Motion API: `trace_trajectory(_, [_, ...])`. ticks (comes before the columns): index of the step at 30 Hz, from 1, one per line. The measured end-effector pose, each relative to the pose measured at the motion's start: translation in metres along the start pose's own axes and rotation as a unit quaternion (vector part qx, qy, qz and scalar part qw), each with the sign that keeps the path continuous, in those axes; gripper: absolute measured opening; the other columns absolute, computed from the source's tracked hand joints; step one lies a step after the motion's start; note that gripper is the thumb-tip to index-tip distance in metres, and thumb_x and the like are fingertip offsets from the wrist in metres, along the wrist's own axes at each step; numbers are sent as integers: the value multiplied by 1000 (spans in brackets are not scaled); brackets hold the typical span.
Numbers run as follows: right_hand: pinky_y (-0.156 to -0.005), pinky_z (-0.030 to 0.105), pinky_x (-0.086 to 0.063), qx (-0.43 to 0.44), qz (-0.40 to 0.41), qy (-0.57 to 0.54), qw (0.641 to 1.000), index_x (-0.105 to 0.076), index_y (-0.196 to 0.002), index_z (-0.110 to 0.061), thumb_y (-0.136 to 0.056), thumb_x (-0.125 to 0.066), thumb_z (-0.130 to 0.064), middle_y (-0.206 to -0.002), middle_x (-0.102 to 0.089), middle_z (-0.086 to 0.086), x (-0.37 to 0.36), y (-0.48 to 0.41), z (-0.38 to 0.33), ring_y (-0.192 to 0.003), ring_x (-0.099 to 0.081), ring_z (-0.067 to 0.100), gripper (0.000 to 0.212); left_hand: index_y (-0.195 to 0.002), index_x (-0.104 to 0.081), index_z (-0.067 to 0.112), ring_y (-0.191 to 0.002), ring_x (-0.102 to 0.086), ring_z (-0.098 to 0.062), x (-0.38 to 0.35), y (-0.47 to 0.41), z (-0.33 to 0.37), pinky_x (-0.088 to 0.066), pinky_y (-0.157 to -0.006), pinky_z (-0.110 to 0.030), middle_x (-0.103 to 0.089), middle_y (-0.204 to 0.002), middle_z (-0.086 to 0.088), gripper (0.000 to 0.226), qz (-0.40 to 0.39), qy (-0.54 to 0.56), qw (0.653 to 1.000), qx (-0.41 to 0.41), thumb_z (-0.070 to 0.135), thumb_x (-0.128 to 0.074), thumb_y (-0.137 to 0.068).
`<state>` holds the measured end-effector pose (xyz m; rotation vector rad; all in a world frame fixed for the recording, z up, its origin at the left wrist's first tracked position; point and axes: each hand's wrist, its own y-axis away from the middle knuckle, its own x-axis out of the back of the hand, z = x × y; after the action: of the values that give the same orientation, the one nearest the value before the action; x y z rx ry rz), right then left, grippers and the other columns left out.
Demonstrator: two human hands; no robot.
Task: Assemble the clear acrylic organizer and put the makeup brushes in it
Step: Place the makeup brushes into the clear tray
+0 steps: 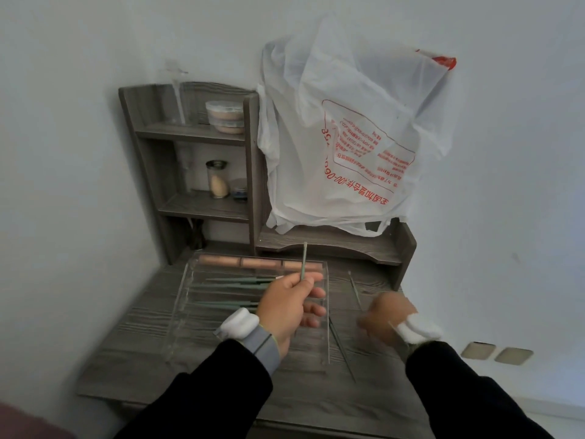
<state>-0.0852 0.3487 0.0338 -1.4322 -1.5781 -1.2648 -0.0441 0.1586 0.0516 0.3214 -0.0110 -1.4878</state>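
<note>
**Brush held over the acrylic tray**

The left hand (289, 307) pinches a thin green-handled makeup brush (304, 263) upright above the clear acrylic organizer (190, 315), which lies flat on the grey wood-grain worktop (126, 359) with more green brushes in its slots. The right hand (387, 321) is blurred; its grip cannot be told. A crinkled white plastic bag (348, 137) hangs at the far right.
</note>
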Motion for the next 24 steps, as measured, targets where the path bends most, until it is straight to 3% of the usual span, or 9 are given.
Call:
trace_trajectory(3, [-56, 26, -52, 25, 74, -128, 989, -72, -63, -16, -66, -72, -34, -62, -70, -3, 2, 13, -8, -63, -66, 12, 19, -116, -65, 14, -72, -68, -18, -5, -2, -4, -58, -66, -33, -68, -97, -12, 25, 2, 19, 1000, 12, 20, -45, -104])
trace_trajectory(5, [-55, 22, -49, 53, 91, -171, 980, -71, -62, -18, -68, -74, -32, -60, -69, -7, 4, 26, -22, -61, -64, 6, 15, -119, -64, 19, -81, -69, -19, -12, -2, -8, -58, -82, -38, -70, -101, -10, 26, -1, 17, 1000, 15, 23, -44, -104])
trace_trajectory(7, [-56, 22, -51, 83, 86, -191, 974, -71, -64, -19, -66, -74, -36, -59, -69, -9, 6, 35, -35, -60, -64, 4, 17, -121, -64, 23, -86, -70, -19, -20, -1, -11, -56, -87, -41, -70, -103, -10, 26, -15, 30, 999, 10, 24, -44, -104])
trace_trajectory(12, [-61, 22, -54, 150, 63, -214, 963, -71, -65, -17, -69, -69, -32, -57, -70, -13, 4, 39, -52, -58, -66, 0, 15, -106, -71, 19, -72, -66, -14, -27, 2, -11, -54, -57, -28, -74, -90, -7, 25, -21, 25, 999, -12, 20, -46, -103])
trace_trajectory(14, [-57, 16, -48, 180, 75, -217, 957, -73, -65, -21, -72, -72, -29, -57, -69, -13, 2, 42, -57, -56, -62, -4, 11, -102, -68, 13, -65, -66, -16, -18, 2, -10, -55, -57, -31, -73, -84, -9, 24, -6, 6, 1000, -17, 20, -45, -103])
trace_trajectory(16, [-59, 16, -50, 158, 99, -247, 951, -76, -68, -24, -74, -75, -31, -61, -71, -11, 1, 37, -47, -56, -61, -3, 9, -99, -65, 13, -56, -63, -18, -11, -2, -12, -53, -54, -34, -71, -79, -9, 25, 10, -28, 999, -12, 23, -43, -103])
trace_trajectory(18, [-61, 19, -52, 102, 116, -253, 955, -72, -65, -25, -74, -73, -33, -62, -70, -11, -4, 23, -37, -58, -62, -1, 12, -98, -64, 16, -43, -49, -14, 2, -1, -13, -39, -41, -25, -64, -68, -6, 26, 39, -63, 997, -14, 27, -41, -104])
trace_trajectory(20, [-66, 24, -53, 63, 97, -170, 979, -67, -64, -23, -77, -67, -34, -68, -71, -8, -7, 11, -22, -68, -66, 7, 17, -99, -65, 16, -38, -34, -9, 5, -2, -16, -24, -38, -20, -50, -58, 0, 27, 50, -65, 997, -5, 27, -40, -104])
trace_trajectory(24, [-72, 24, -52, 48, -24, -23, 998, -73, -82, -16, -85, -56, -32, -87, -74, 0, -32, 4, -11, -83, -69, 21, 23, -99, -65, 13, -37, -26, -7, 7, 3, -16, -18, -39, -18, -41, -54, 4, 29, 47, -54, 997, 8, 26, -39, -104])
